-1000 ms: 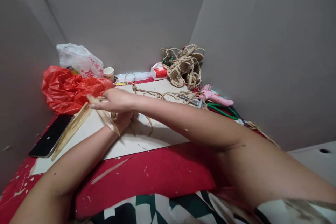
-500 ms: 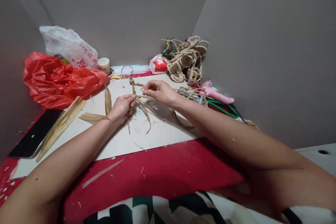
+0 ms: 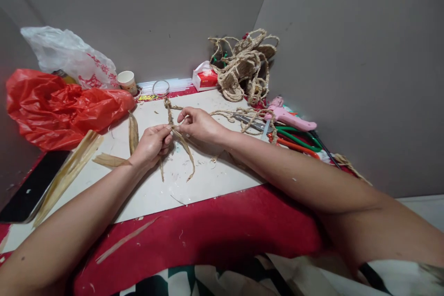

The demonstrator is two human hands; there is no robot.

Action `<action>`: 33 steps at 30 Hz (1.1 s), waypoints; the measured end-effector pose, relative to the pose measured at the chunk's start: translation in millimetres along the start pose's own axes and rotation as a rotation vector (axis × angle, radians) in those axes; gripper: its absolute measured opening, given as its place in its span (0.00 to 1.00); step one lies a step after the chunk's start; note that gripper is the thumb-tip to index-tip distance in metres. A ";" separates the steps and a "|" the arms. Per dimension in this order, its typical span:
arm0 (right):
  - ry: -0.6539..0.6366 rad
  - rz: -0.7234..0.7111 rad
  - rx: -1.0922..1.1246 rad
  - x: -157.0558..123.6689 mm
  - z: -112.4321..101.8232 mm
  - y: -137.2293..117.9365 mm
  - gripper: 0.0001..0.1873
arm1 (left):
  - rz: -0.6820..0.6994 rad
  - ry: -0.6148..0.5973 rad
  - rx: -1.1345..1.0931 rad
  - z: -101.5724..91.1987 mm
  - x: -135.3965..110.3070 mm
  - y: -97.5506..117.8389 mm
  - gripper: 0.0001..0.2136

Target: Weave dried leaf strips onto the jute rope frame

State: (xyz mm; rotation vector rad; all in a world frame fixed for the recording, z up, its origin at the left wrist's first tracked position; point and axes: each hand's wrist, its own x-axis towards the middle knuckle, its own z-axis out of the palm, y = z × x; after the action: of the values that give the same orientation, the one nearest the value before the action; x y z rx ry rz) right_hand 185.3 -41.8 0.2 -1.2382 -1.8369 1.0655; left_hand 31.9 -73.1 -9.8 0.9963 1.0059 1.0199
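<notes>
My left hand (image 3: 155, 143) pinches the lower end of a short braided cord (image 3: 169, 112) of dry, straw-coloured leaf strips. Close beside it, my right hand (image 3: 197, 124) has thumb and fingers closed at the same spot, on a strand of the braid. A loose leaf strip (image 3: 188, 157) hangs from the braid between the hands onto the white board (image 3: 208, 180). Left of my left hand lie two short dry leaf pieces, one upright (image 3: 133, 134) and one flat (image 3: 109, 160). The exact grip at the fingertips is partly hidden.
A red plastic bag (image 3: 65, 106), a white bag (image 3: 69, 55), a phone (image 3: 34, 187) and a long dry leaf (image 3: 67, 175) lie left. Behind stand a paper cup (image 3: 127, 82) and a tissue pack (image 3: 205, 77). Right are coiled braided rope (image 3: 239, 74), a pink glue gun (image 3: 291, 119) and green-handled scissors (image 3: 300, 136).
My right hand has moved down and left, closing in on my left hand at the braid. The view has shifted slightly. My left hand keeps its pinch.
</notes>
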 end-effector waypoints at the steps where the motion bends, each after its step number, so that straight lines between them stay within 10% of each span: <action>1: -0.003 0.016 0.000 -0.5 -1.2 -0.9 0.06 | 0.002 0.002 0.015 0.4 -0.1 0.5 0.12; 12: -0.309 0.232 0.164 0.3 -11.8 2.9 0.14 | -0.013 -0.017 0.091 0.2 1.2 4.4 0.10; 21: -0.224 -0.128 -0.344 -0.6 -19.1 -3.5 0.14 | 0.007 0.014 0.213 2.2 3.0 6.8 0.08; 33: -0.274 -0.166 -0.577 -0.9 -22.9 -5.3 0.15 | -0.001 0.004 0.326 -4.7 6.1 -0.1 0.09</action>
State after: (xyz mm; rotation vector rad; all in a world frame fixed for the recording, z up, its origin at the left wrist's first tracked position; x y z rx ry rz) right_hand 203.1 -37.8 14.9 -1.2609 -2.5272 0.6520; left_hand 28.7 -66.4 -12.1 1.2591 1.1998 0.8729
